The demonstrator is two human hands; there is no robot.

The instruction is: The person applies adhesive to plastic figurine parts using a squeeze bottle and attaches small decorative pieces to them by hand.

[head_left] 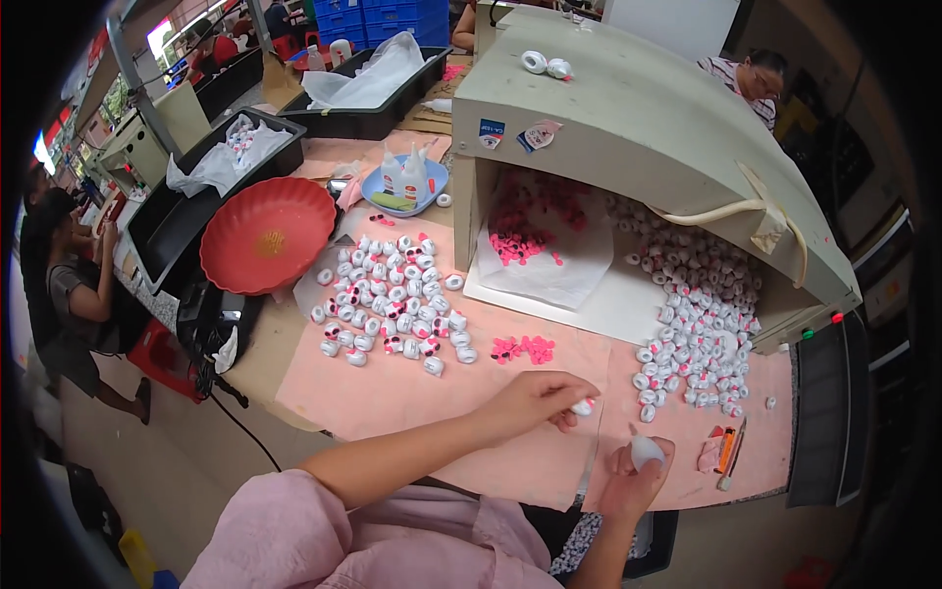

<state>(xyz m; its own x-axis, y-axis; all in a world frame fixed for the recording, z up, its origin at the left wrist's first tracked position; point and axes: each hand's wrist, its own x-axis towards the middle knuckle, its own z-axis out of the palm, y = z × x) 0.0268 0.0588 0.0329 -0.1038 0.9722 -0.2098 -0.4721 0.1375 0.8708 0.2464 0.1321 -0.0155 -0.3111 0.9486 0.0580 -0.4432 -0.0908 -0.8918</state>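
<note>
Between the fingertips of my left hand (pixel 535 402) is a small rounded white part (pixel 584 405) with a bit of pink on it. My right hand (pixel 633 476) is wrapped round a white squeeze bottle (pixel 646 452), its thin nozzle pointing up and left toward that part. Beyond my left hand lies a small heap of flat pink pieces (pixel 523 349) on the pink table cover (pixel 432 398). Many similar white parts (pixel 392 299) are spread at the left, some with pink and dark faces. Another dense group of white parts (pixel 697 348) lies at the right.
A grey arched housing (pixel 628 108) spans the back right, with more parts and a white sheet of pink pieces (pixel 530 245) under it. A red scalloped bowl (pixel 270 236), blue basin of bottles (pixel 427 201) and black trays (pixel 378 113) stand left. Tools (pixel 728 452) lie right. People work beyond.
</note>
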